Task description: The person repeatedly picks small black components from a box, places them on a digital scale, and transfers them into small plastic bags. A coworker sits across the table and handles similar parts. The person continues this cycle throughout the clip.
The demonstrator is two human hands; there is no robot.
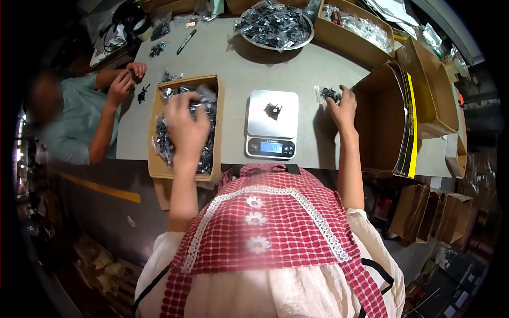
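Observation:
My left hand, a little blurred, is over an open cardboard box filled with small clear bags of dark parts. Its fingers are bent around a small clear plastic bag near the box's far end. On the right, the fingers of my right hand close on a small clear bag of black parts just above the table. Between my hands, a white digital scale with a lit display carries a small pile of black parts.
A metal bowl heaped with bagged parts stands at the back. Cardboard boxes line the right side. At the left, a person in a green shirt handles something small beside loose black parts. A pen lies farther back.

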